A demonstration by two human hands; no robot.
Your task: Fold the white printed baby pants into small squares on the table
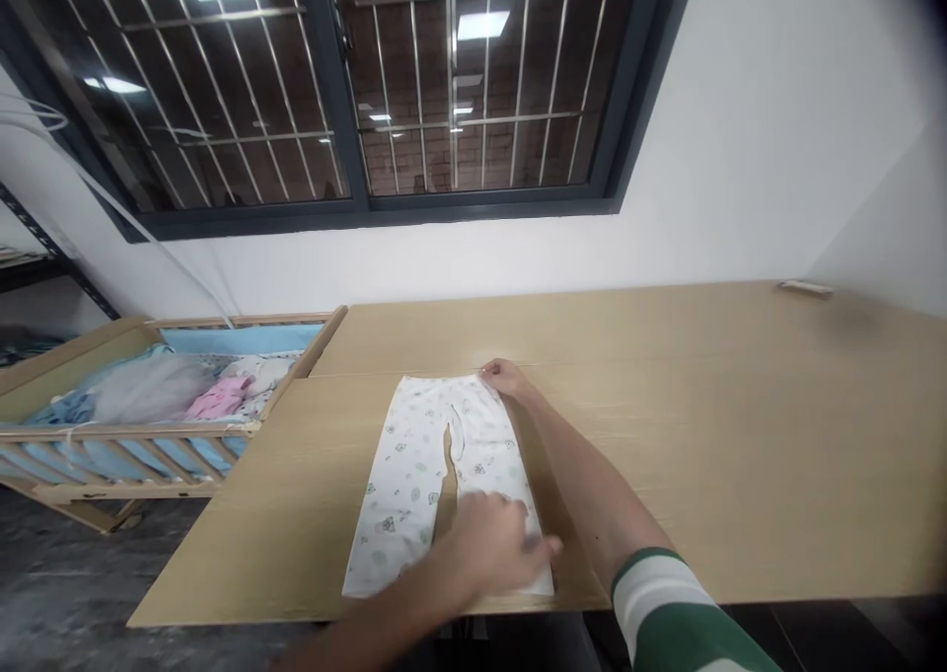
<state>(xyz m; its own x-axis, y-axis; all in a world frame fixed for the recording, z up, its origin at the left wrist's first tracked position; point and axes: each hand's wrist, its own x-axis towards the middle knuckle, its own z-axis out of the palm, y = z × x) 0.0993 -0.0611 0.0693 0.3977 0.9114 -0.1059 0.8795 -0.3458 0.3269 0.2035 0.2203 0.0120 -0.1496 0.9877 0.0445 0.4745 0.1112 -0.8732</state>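
A pair of small white baby trousers (403, 475) with a pale green and grey print lies flat on the brown board. Its waist is toward the window and its legs toward me; a slit shows at the crotch. My right hand (507, 376) is closed at the right corner of the waistband, fingertips pinching the cloth. Over the lower part of the right trouser leg is my left hand (499, 544), smeared by motion. The frame does not show whether it touches the cloth, and its fingers are too blurred to read.
The brown board (702, 435) forms a wide work surface against the white wall. At left stands a wooden cot (178, 433) with pale blue lining, holding pink cloth (220, 398) and other fabrics. A small flat piece (805, 288) lies at the far right edge. A barred window is above.
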